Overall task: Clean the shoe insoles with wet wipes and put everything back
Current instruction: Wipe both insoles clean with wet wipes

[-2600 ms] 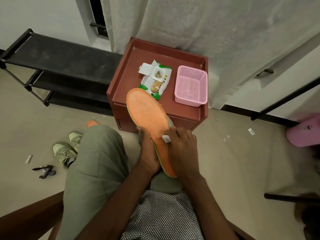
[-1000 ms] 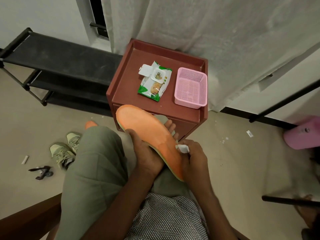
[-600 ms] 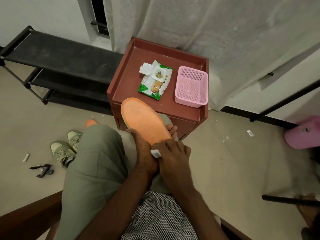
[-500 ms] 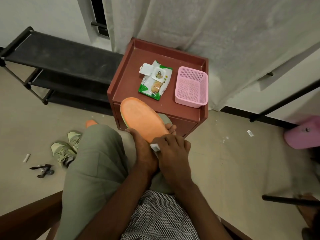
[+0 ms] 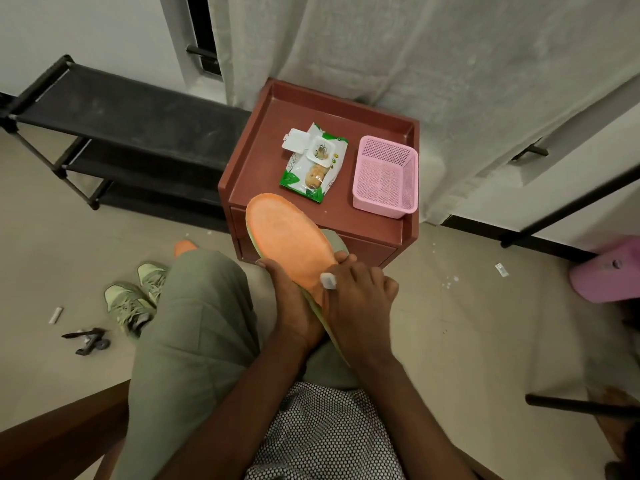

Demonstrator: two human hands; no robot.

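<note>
A: What is seen at the left?

B: A black shoe rack (image 5: 114, 133) is set against the far wall. A pair of green shoes (image 5: 135, 299) is seen on the floor near the left knee, with bare floor between them and the rack.

A: How is the orange insole (image 5: 287, 237) oriented?

B: Its long axis is run from near right to far left. The rounded toe end is pointed far and left, over the near edge of the brown cabinet (image 5: 263, 161); the heel end is hidden under the hands, above the lap.

A: And the hands?

B: The insole is gripped from beneath by the left hand (image 5: 294, 306), fingers wrapped round its edges. A white wipe (image 5: 327, 280) is pinched in the curled right hand (image 5: 360, 299) and pressed on the orange surface.

A: What is found on the cabinet?

B: An open wipes pack (image 5: 313, 164) is laid just beyond the toe end. A pink basket (image 5: 386, 176) is placed at the right edge, apart from the pack. Bare floor is seen at the right.
</note>
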